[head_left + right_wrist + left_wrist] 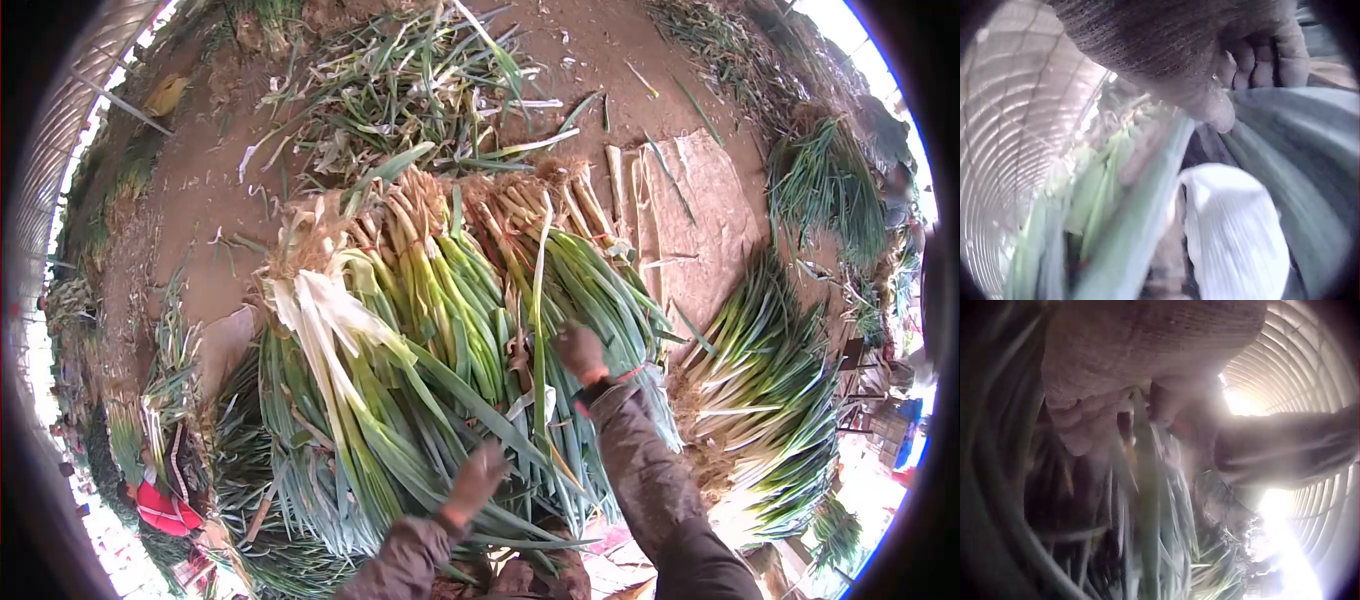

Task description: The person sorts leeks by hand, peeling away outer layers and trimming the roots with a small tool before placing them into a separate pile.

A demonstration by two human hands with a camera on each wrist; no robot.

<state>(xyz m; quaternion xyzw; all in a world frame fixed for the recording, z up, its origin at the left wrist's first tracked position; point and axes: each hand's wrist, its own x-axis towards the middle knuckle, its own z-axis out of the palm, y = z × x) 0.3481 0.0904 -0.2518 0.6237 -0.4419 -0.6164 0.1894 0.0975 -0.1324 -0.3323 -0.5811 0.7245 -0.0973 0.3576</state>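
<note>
Rooted bundles of leeks (430, 270), some tied with red bands, lie side by side on a pile with their roots away from me. Loose pale-stemmed leeks (335, 350) lie across the left part. My left hand (478, 485), in a knitted glove, is low over the leaf ends; a green leaf (1147, 487) comes out between its thumb and fingers. Further up on the right, my gloved right hand (582, 352) has its fingers curled over leek leaves (1297, 144), thumb against them. A wide whitish leaf (1235, 231) hangs below that thumb.
Loose trimmed leaves (400, 100) are heaped on the bare soil beyond the bundles. A brown sheet (690, 200) lies at the right. More leeks (770, 400) are stacked on that side. Something red (165, 510) shows at lower left, beneath a curved ribbed roof (50, 150).
</note>
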